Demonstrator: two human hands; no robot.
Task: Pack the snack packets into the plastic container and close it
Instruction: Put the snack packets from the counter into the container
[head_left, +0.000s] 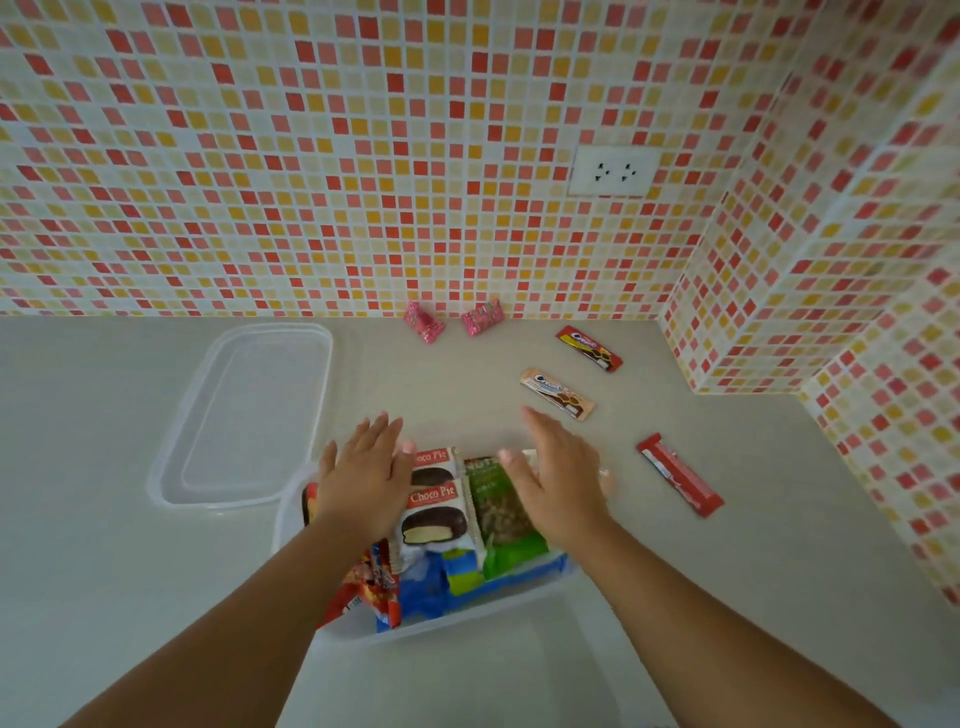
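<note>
Both hands spread flat, holding nothing: left hand (366, 475), right hand (553, 480) over the container (467, 613). Press packets level, then grab the peach bar (557, 394) right of centre.

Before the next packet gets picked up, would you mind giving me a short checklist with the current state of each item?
1. Both hands free: ok. The left hand and right hand are flat and open over the container, holding nothing.
2. All packets packed: not ok. Two pink packets by the wall, a red Cream-O bar, a beige bar and a long red bar lie on the counter.
3. Lid within reach: ok. The lid lies flat, left of the container.
4. Room left for five more: cannot tell; the hands cover part of the contents.
5. Contents below the rim: cannot tell.
</note>
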